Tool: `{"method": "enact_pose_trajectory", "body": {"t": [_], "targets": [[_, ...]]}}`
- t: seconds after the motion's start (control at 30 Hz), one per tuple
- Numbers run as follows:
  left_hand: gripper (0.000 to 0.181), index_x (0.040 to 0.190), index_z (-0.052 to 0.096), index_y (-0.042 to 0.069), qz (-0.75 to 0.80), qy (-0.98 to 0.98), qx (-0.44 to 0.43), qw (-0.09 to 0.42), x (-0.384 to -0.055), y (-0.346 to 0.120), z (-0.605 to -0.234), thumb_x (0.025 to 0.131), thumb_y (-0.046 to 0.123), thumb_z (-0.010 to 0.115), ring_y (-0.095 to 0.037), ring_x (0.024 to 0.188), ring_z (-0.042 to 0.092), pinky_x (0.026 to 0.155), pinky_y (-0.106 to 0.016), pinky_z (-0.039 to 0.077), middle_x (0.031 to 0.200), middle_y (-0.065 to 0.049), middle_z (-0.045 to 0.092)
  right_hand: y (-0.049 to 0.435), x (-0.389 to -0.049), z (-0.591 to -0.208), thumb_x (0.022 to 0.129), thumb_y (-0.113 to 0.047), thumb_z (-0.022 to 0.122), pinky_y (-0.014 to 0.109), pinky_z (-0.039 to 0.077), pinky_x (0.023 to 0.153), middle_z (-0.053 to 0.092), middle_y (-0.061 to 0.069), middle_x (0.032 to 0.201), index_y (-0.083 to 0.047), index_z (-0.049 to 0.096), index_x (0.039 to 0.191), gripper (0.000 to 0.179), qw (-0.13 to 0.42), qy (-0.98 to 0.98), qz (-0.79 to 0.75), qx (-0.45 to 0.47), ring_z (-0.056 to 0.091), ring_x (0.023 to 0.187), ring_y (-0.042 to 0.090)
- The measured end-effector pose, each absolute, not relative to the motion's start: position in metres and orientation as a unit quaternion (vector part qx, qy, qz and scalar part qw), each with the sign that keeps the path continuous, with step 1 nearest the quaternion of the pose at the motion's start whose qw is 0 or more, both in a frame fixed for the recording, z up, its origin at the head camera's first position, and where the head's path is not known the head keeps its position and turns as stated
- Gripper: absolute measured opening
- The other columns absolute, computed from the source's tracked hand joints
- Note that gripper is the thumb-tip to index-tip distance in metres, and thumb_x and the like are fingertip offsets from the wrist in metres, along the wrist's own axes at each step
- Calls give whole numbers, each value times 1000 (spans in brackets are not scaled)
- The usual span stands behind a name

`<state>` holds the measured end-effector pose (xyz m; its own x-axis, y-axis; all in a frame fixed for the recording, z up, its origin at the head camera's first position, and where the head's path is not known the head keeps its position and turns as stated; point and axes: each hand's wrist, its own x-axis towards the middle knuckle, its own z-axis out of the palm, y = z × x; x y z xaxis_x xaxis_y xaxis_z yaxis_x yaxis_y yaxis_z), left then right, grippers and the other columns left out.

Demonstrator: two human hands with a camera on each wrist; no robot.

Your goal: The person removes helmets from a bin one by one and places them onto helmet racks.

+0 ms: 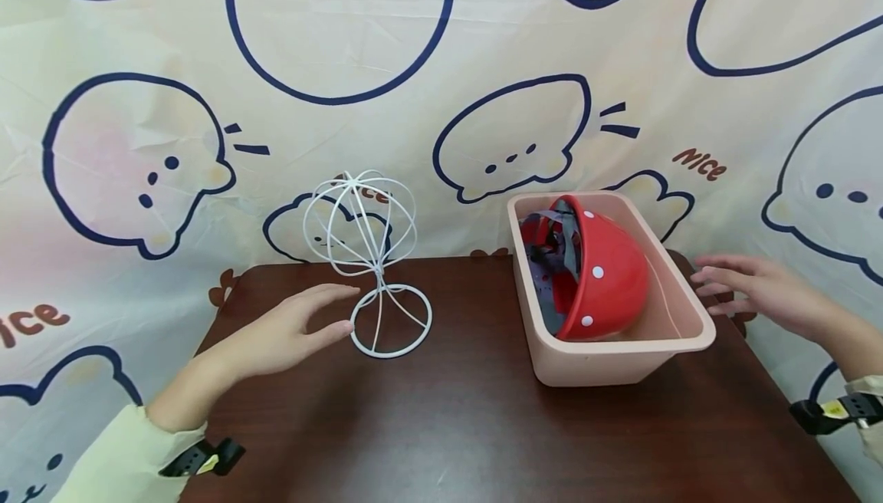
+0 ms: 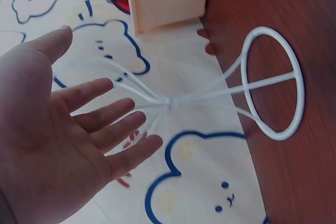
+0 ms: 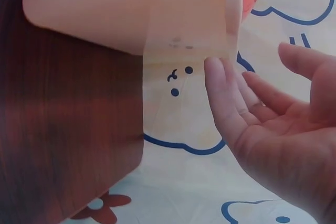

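A white wire stand [image 1: 378, 258] with a balloon-shaped top and a ring base stands upright at the back of the table. My left hand [image 1: 297, 330] is just left of its base, fingers extended and palm toward it, holding nothing. In the left wrist view the spread fingers overlap the stand's wire top [image 2: 142, 90]. A red helmet [image 1: 610, 277] with white dots lies on its side in a pink plastic bin [image 1: 586, 365], its dark lining and straps facing left. Beside the bin's right wall, my right hand [image 1: 766, 292] hovers with loosely bent fingers and nothing in them.
The dark brown wooden table [image 1: 441, 426] carries both the stand and the bin. Right behind it hangs a pale cloth [image 1: 386, 135] printed with cartoon bears, which also shows along both sides. The bin sits near the table's right back corner.
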<state>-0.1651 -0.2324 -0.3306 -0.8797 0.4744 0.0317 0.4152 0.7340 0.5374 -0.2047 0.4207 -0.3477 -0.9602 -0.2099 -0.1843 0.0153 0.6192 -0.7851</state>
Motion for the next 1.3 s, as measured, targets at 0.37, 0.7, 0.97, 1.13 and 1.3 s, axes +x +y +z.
{"method": "enact_pose_trajectory", "body": {"t": [0.37,0.7,0.97,1.13,1.3], "targets": [[51,145,54,7,317,893,313,57,-178,-187,-322,100,30,66,-27,127,57,102,-50,51,140,-8,59,416,-211,-355,109,-28,49,38,61,83,52,31,139,8,30,153,61,170,873,-454,-47,69,101,13],[51,147,52,11,347,872,331,101,-189,-147,-311,101,28,65,-23,124,59,100,-43,53,143,-6,57,414,-216,-362,107,-23,54,40,61,86,55,23,139,9,29,153,61,181,863,-469,-44,67,103,15],[51,147,51,9,350,865,337,126,-202,-118,-306,102,28,64,-25,129,57,102,-39,53,146,-8,55,416,-219,-364,107,-18,51,37,61,86,67,-4,120,8,31,153,56,207,827,-522,-27,70,100,17],[49,146,52,8,357,861,338,132,-211,-102,-305,102,27,63,-25,127,59,102,-36,53,145,-8,56,420,-221,-365,107,-13,50,35,61,85,70,-11,112,-31,65,122,28,233,786,-572,-26,71,98,18],[50,146,52,6,379,850,337,144,-216,-85,-305,102,27,63,-22,126,60,103,-34,52,145,-9,56,420,-221,-364,108,-11,47,35,61,84,71,-10,113,-41,67,111,36,242,773,-585,-35,71,97,18]]}}
